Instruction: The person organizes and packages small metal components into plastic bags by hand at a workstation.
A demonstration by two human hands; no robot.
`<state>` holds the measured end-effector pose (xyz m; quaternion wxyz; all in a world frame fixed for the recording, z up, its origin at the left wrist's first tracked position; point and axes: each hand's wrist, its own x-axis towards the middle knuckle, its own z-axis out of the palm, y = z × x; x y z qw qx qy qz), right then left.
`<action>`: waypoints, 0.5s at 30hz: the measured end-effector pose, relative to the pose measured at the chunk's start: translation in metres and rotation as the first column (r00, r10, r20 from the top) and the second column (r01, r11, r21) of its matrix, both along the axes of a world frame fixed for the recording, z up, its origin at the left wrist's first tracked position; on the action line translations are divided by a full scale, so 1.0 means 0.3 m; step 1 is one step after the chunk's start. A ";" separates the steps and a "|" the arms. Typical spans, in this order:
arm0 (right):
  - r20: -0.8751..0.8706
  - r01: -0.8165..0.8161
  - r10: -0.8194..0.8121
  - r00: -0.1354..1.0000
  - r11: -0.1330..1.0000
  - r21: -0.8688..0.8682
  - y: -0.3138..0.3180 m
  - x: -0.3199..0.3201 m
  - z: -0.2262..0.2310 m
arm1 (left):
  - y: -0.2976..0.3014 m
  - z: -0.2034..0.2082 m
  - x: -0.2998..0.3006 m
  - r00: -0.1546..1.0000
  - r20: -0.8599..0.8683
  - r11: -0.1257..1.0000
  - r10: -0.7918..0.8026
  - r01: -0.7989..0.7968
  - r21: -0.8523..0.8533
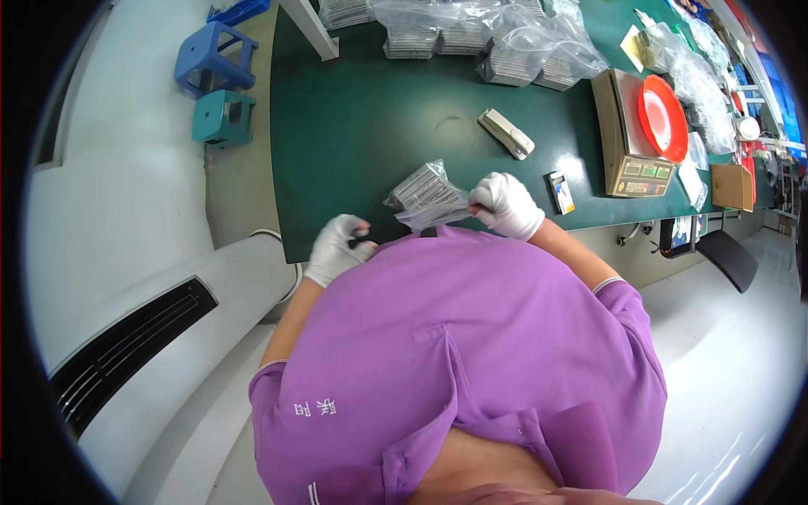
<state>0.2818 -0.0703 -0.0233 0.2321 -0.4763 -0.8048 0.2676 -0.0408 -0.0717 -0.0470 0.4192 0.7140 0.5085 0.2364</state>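
A clear plastic bag [427,192] holding a stack of thin grey metal-looking pieces lies near the table's front edge, its open end toward me. My right hand [507,206], in a white glove with bare fingertips, pinches the right corner of the bag's mouth. To the left of the bag, at the table edge, is my left hand [338,248], gloved the same way. Its fingers curve with a gap between thumb and forefinger, and I see nothing held there. A beige stapler [507,135] rests beyond my right hand.
On the green table [362,118] stand a weighing scale [637,175] with a red plastic dish [662,119] and a small box [560,193]. Several bagged stacks [505,63] line the far side. Stools [223,118] stand left, beyond a white air conditioner [244,269].
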 end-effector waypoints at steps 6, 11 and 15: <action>-0.018 -0.028 0.029 0.999 0.999 0.023 0.030 -0.015 -0.013 | 0.009 -0.051 0.163 0.980 0.161 0.992 -0.121 0.125 -0.016; -0.042 0.010 -0.010 0.999 1.000 0.015 0.027 0.010 -0.025 | 0.009 -0.031 0.189 0.938 0.168 0.897 0.305 -0.222 -0.383; -0.044 0.011 -0.013 0.999 0.999 -0.051 0.032 0.016 -0.009 | 0.009 -0.075 0.196 0.958 0.269 0.930 0.101 0.006 -0.369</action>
